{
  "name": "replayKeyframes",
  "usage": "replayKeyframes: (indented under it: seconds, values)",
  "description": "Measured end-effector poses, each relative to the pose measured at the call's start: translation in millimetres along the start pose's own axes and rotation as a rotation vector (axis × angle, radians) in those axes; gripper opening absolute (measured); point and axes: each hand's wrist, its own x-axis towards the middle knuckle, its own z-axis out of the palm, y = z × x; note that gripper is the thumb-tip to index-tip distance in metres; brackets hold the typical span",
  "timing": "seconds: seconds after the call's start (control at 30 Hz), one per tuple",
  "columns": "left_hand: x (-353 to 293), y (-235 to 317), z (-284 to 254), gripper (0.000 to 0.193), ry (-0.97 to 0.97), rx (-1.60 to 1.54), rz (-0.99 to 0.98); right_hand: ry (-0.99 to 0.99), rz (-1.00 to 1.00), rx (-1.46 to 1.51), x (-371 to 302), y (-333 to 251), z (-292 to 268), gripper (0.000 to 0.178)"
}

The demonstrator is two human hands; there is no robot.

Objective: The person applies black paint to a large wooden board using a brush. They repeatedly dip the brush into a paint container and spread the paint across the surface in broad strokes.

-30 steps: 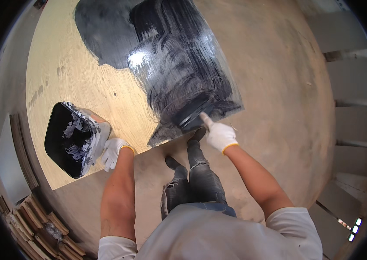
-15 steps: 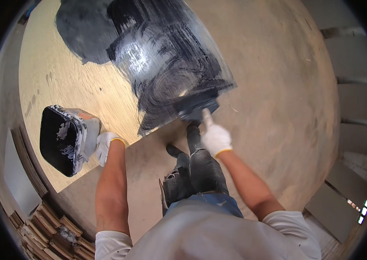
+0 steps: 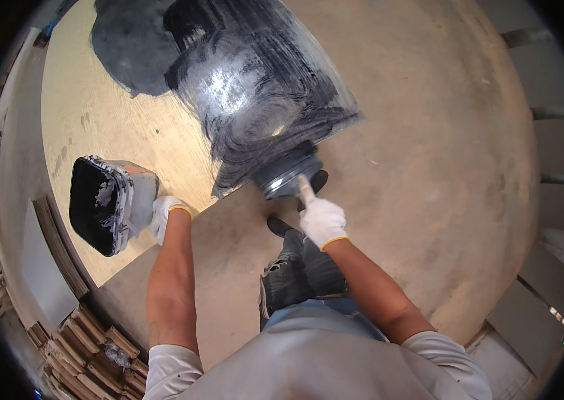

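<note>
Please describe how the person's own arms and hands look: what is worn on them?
Both hands, left and right, wear white knit gloves with a thin yellow-orange band at the cuff. The forearms are bare. Short white sleeves cover the upper arms only.

A stack of brown wooden pieces (image 3: pixel 105 353) lay at the floor's lower left corner; pale grey slabs (image 3: pixel 548 293) lined its right edge.
</note>
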Motion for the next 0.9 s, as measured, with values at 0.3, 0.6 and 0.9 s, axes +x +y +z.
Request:
replayKeyframes:
  seconds: [0.3, 0.6, 0.9]
  values:
    - [22.9, -32.5, -74.8, 0.046, -0.747, -0.304, 0.077, -0.175, -0.27, -0.114, -2.8, -57.4, 3.8, 0.076]
    - [64.7, -234.6, -156.0, 0.043, -0.97, -0.073, 0.611, 0.0, -0.212, -0.193, 40.7, -42.4, -30.9, 0.082]
    - [121.4, -451.6, -182.8, 0.058, -1.021, 0.628, 0.488, -0.046, -0.254, -0.243, 26.9, -75.6, -27.2, 0.082]
